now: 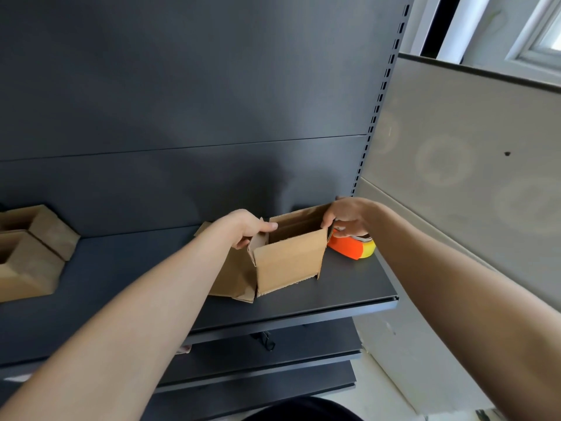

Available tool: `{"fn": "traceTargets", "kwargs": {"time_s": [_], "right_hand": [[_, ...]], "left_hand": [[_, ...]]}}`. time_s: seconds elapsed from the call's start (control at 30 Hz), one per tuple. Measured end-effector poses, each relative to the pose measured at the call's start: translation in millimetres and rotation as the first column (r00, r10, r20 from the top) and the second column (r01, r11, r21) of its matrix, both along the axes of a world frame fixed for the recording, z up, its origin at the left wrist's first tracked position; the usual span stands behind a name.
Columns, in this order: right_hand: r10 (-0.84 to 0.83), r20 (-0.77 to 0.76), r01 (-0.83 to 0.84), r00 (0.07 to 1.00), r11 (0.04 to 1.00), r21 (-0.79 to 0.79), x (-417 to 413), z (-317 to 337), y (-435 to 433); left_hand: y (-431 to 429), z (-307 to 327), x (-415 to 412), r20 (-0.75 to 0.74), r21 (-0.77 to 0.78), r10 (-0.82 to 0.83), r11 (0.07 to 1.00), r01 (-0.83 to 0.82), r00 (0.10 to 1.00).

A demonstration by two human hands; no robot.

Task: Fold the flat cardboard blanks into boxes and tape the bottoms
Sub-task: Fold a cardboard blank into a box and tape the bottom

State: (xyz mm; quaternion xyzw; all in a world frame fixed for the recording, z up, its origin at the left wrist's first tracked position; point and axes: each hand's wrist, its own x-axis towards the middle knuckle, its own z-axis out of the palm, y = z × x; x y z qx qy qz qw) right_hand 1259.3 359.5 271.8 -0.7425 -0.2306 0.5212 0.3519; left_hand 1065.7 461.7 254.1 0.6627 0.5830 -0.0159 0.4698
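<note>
Below and nearer than the open box point(288, 262), two lower shelves point(303, 364) step down under the dark shelf point(334, 296) on which it stands. The one open box sits near the shelf's front edge, its top open and its side flaps loose. Just beside it to the left, partly under it, lies flat cardboard point(233, 281); how many sheets cannot be told. The left hand point(246, 227) grips the box's left wall, thumb laid over the top edge. The right hand point(346, 217) pinches the box's far right corner between thumb and curled fingers. Just right of the box, behind that hand, lies one orange-and-yellow tape roll point(352, 246). Well to the box's left stand two finished boxes point(27, 268), touching each other. Behind the box rises the dark back panel point(212, 101).
</note>
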Motion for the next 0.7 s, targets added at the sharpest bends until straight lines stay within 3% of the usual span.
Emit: {"fn": "traceTargets", "kwargs": {"time_s": [0.17,0.43,0.7], "right_hand": [[0.080,-0.050,-0.080,0.996,0.997,-0.010,-2,5,-10],[0.040,-0.201,-0.035,0.979,0.999,0.028,-8,1,-16],[-0.168,-0.216,0.178,0.962,0.984,0.028,-11,-15,-12]], "left_hand": [[1,-4,-1,0.130,-0.035,0.151,0.988,-0.148,0.980],[-8,6,6,0.287,-0.211,0.340,0.934,-0.288,0.896],[-17,2,13,0.359,-0.269,0.346,0.928,-0.259,0.867]]}}
